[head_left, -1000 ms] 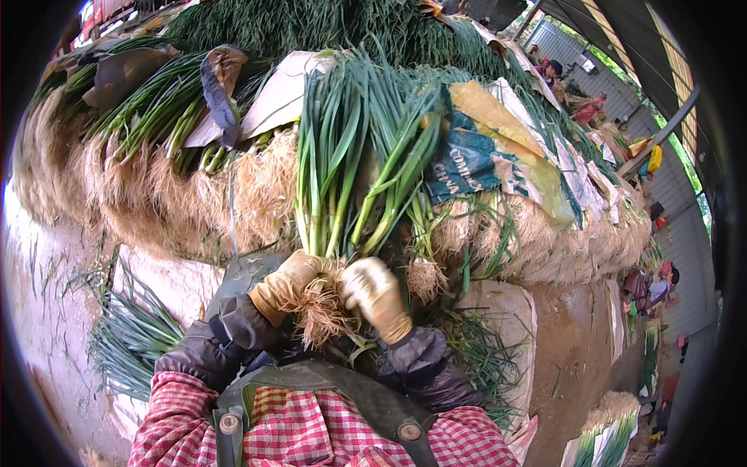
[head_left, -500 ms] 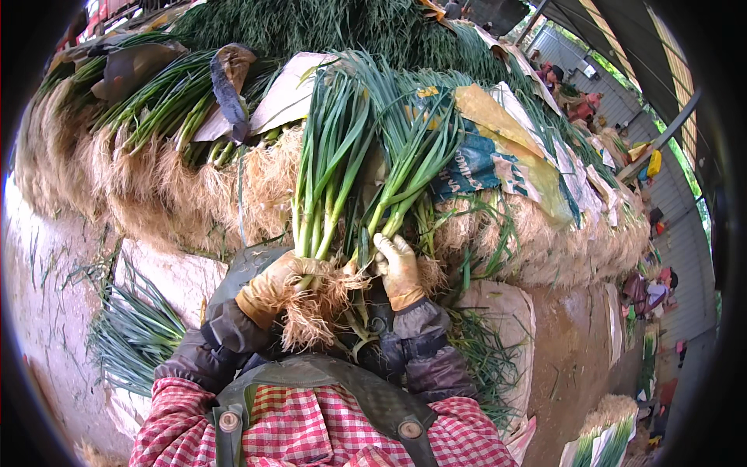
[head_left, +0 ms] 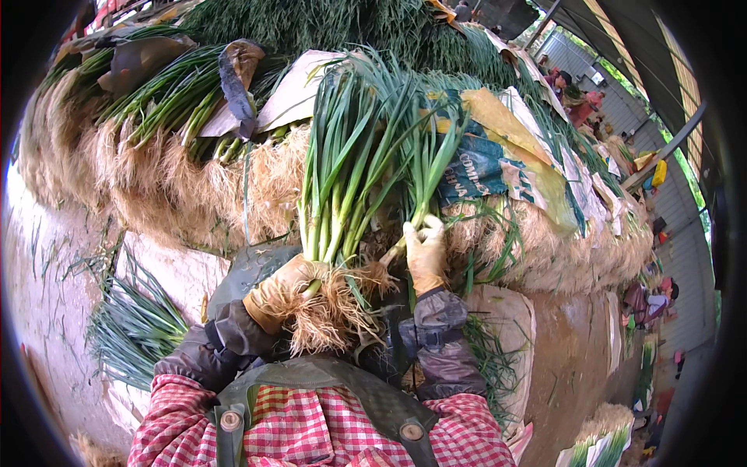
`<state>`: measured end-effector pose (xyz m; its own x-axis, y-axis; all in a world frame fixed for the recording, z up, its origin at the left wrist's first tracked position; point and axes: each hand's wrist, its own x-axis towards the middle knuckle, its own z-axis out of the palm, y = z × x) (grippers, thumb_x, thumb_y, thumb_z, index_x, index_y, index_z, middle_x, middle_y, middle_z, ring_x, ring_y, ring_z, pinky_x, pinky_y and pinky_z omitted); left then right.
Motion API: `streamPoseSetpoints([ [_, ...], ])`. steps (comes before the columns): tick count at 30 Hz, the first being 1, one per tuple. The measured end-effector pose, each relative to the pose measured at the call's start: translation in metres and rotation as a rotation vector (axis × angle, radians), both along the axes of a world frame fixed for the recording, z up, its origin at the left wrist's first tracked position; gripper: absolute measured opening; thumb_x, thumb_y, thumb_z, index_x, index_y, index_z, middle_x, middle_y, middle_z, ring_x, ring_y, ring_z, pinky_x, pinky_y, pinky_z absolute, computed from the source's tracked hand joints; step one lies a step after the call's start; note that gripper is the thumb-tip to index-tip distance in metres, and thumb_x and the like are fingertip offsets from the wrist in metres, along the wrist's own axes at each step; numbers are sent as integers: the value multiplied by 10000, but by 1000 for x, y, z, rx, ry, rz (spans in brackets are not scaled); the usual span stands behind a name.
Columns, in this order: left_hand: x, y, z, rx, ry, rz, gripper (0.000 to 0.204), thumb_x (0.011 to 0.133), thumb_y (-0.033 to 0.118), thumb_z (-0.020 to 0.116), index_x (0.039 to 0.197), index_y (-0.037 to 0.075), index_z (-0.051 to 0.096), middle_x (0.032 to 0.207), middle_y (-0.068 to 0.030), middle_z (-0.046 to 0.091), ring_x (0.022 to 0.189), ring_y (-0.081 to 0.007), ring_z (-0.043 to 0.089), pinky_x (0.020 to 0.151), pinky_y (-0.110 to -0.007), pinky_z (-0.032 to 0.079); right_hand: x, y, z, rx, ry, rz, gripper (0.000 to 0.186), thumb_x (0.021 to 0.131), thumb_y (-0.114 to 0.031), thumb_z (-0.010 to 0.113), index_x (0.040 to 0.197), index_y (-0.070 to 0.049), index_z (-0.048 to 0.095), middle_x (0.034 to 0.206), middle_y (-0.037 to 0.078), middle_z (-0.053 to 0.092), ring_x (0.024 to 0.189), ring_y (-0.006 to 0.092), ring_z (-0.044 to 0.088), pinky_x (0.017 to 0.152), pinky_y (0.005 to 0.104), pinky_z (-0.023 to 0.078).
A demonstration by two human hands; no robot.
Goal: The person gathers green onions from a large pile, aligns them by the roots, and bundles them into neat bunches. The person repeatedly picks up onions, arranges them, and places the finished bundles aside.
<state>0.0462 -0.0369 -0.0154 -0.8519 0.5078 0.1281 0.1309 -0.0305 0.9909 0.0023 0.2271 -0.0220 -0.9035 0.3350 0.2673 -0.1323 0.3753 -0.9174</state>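
While your left hand (head_left: pixel 282 292) clamps a bunch of green stalks (head_left: pixel 333 191) near its roots (head_left: pixel 323 323), left of the blue sack (head_left: pixel 471 167), your right hand (head_left: pixel 426 257) is clasped on separate stalks (head_left: pixel 424 175) just below and left of that sack; one handful looks gathered, with plenty more in the root-fringed heap (head_left: pixel 187 183) on both sides of the sack.

Gloved left hand (head_left: pixel 278 293) curled inward, gloved right hand (head_left: pixel 426 253) farther forward, also curled
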Motion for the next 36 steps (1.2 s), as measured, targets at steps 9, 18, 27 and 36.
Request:
streamPoseSetpoints([
  [9,-3,-6,26,123,-408,-105,151,863,7,502,855,13,652,723,-77,629,663,-203,593,655,-290,487,12,-77,-9,-846,-298,321,236,903,-292,661,886,-57,645,623,-48,529,474,73,429,421,216,343],
  [18,-1,7,18,243,-463,-35,123,822,22,542,908,18,630,740,-50,623,684,-161,597,627,-265,488,15,-66,-14,-1096,-441,297,173,928,-195,589,814,-66,597,629,27,575,528,159,618,444,246,479],
  [27,-14,11,38,-182,647,71,82,828,29,601,907,12,614,688,-10,598,571,-114,554,521,-245,455,-3,-67,-48,-430,-440,786,220,948,-147,532,1086,-18,645,937,81,674,740,181,641,664,296,536],
  [36,-20,-1,46,185,-266,125,133,900,91,518,833,31,615,729,-4,577,638,-93,550,587,-217,469,19,-88,1,-768,-283,144,274,888,-153,576,1142,-58,616,944,35,658,809,108,600,618,216,482],
])
